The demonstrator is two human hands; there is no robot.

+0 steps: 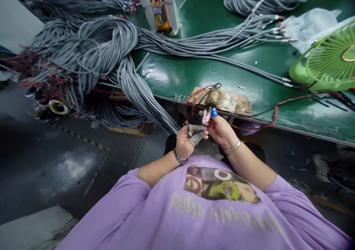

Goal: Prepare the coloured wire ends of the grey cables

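My left hand point(185, 142), with worn grey covers on two fingers, is closed at the end of a bundle of grey cables point(155, 107). Thin reddish wire ends point(186, 123) stick up beside its fingers. My right hand point(222, 131), a blue cover on one fingertip, pinches a small pink piece point(206, 117) that looks like a clip; its exact kind is too small to make out. The fingertips of both hands nearly meet just below the table edge. Right behind them, a taped wooden block point(226, 101) with red and black wires lies at the edge.
Large coils of grey cable point(108, 39) heap up at the left, and more cable runs across the green table point(172, 74). A green fan point(307, 72) stands at the right beside a clear plastic bag point(307, 26). White posts point(169, 6) rise at the back.
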